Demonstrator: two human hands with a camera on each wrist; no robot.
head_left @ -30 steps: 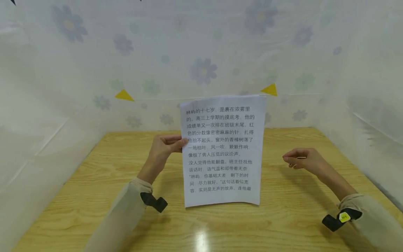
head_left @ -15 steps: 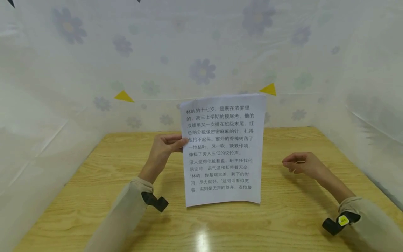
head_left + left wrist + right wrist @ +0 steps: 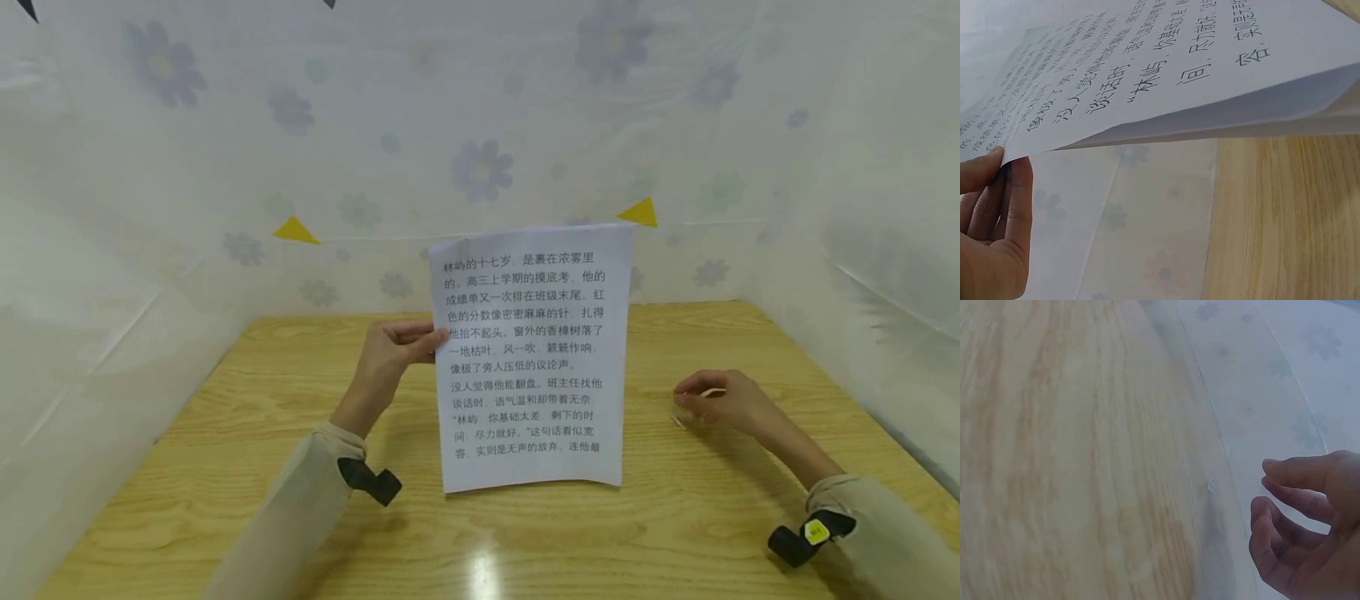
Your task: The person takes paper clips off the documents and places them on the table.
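A white sheet of paper (image 3: 531, 358) printed with black Chinese text stands upright over the wooden table (image 3: 225, 467). My left hand (image 3: 435, 340) pinches its left edge, thumb in front. From the left wrist, the paper (image 3: 1166, 69) shows more than one layer at its lower edge, and the left hand (image 3: 1004, 159) grips it at a corner. My right hand (image 3: 693, 400) hovers just over the table to the right of the paper, its fingers loosely curled. In the right wrist view the right hand (image 3: 1272, 487) holds nothing.
Translucent white sheeting with faded flower prints (image 3: 480, 171) walls the table at the back and both sides. Two yellow triangles (image 3: 296, 229) hang on the back wall. A tiny pale speck (image 3: 678, 421) lies on the table beside my right hand.
My right hand has sunk lower toward the table top. The paper and my left hand have stayed in place.
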